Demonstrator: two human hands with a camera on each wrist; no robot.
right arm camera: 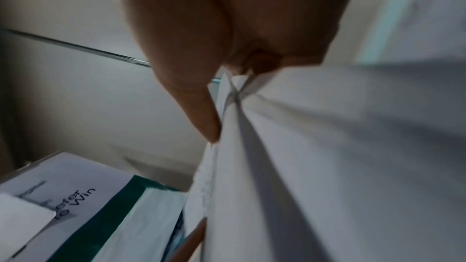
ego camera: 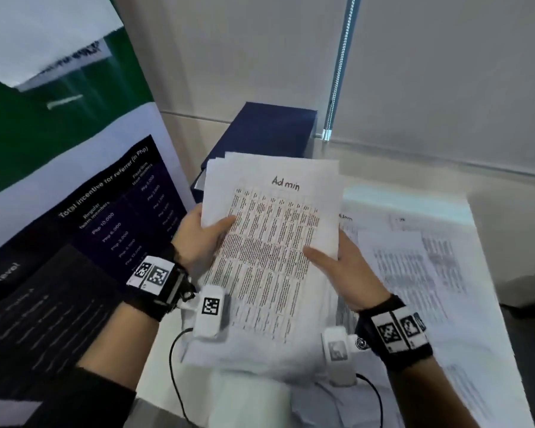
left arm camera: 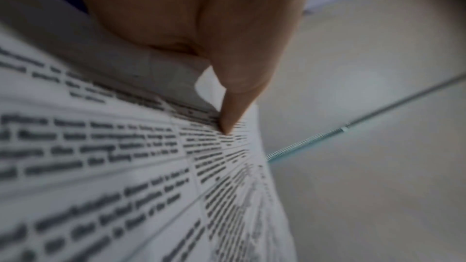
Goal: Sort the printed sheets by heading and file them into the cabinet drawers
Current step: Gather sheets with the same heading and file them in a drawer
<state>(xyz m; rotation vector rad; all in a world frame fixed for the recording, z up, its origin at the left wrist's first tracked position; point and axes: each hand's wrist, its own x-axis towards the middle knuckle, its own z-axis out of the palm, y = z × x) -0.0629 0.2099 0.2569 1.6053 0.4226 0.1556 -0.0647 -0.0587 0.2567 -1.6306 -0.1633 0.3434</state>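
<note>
Both hands hold a stack of sheets (ego camera: 269, 242) headed "Admin" up above the table (ego camera: 414, 180). The left hand (ego camera: 198, 239) pinches its left edge, thumb on top; the right hand (ego camera: 346, 273) pinches its right edge. More sheets (ego camera: 414, 267) lie spread on the table, right of the stack. A blue binder (ego camera: 266, 131) stands behind.

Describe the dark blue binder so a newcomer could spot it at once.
Start at the pale wall with the hanging bead chain. Below it, behind the sheets held in the left hand and right hand, lies the dark blue binder. It is the only solid dark block; everything near it is white paper.
</note>
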